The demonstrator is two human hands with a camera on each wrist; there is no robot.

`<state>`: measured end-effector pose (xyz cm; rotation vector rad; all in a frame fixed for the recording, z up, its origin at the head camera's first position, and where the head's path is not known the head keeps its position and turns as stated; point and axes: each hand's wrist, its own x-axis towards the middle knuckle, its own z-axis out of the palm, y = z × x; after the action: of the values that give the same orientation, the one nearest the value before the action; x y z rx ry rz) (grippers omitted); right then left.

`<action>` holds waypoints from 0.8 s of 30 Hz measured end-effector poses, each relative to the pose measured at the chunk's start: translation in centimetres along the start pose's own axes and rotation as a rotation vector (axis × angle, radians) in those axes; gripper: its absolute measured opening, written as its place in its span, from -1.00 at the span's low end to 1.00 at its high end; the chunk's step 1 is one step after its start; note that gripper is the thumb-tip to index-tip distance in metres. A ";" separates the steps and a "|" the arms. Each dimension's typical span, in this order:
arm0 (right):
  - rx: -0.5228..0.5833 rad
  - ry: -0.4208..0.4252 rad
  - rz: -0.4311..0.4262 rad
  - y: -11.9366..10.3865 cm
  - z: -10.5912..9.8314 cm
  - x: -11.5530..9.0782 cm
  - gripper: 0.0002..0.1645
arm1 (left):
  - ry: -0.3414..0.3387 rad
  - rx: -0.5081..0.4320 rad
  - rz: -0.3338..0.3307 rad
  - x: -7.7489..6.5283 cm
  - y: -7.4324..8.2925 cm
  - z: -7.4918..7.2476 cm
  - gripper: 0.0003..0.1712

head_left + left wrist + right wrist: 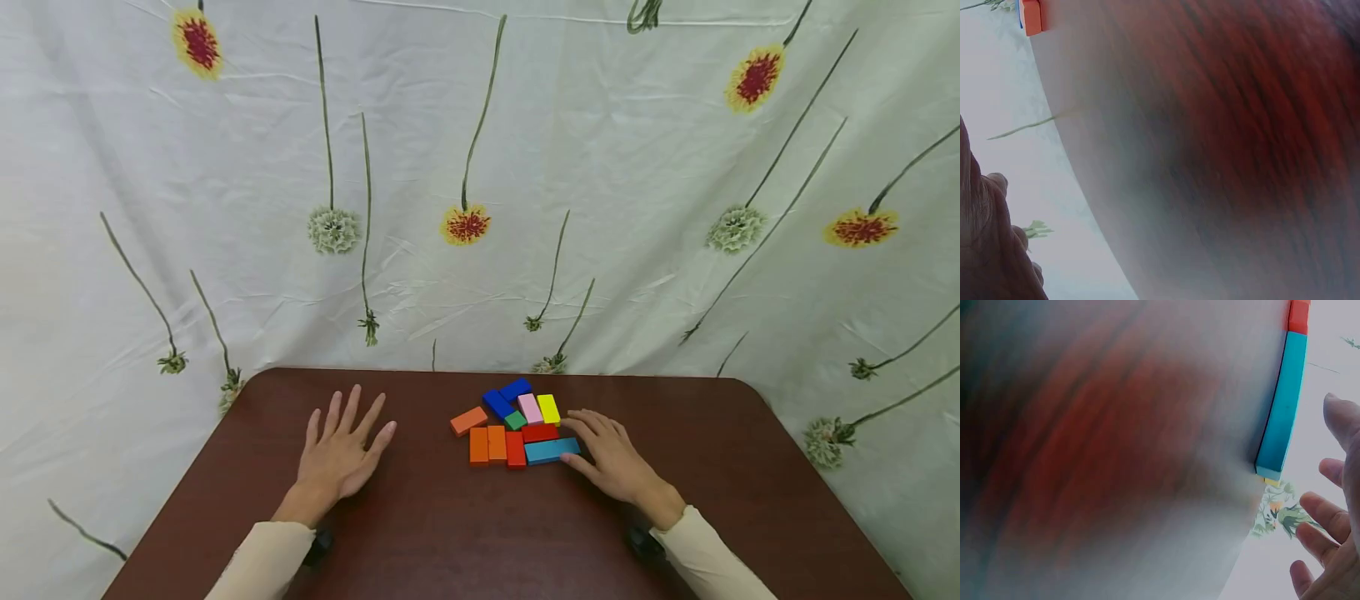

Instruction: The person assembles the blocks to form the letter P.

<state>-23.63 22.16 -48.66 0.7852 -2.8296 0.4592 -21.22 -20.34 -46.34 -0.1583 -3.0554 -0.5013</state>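
Observation:
Several coloured blocks lie flat in a close group near the table's far side. My right hand [611, 458] is at the group's right edge, fingers loosely bent and holding nothing. Its thumb tip overlaps the end of the long light-blue block [551, 451] in the head view, and its fingertips are beside the yellow block [549, 409]. Red blocks [515, 450], orange blocks [478, 447], dark-blue blocks [498, 404], a pink block [529, 408] and a green block [514, 420] make up the rest. To the left, my left hand [340, 457] has its fingers spread, apart from the tilted orange block [468, 421].
The dark reddish-brown table [465, 533] has rounded far corners. Behind it hangs a white cloth [420, 150] printed with flowers, reaching down to the table's far edge. Each wrist wears a dark strapped device, below a cream sleeve [262, 558].

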 end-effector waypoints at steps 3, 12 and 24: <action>0.013 -0.018 0.002 -0.2 0.2 0.1 -0.35 | -0.001 0.006 0.007 0.2 0.3 0.1 -0.16; 0.061 -0.033 -0.022 -0.8 0.2 0.4 -0.53 | -0.002 0.015 0.034 0.9 1.4 0.7 -0.16; 0.059 -0.035 -0.083 -0.7 0.4 0.6 -0.69 | -0.021 0.013 0.131 3.6 4.3 1.7 -0.24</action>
<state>-23.77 21.15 -48.71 0.9271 -2.8143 0.5229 -24.33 -15.36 -46.42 -0.3622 -3.0416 -0.4747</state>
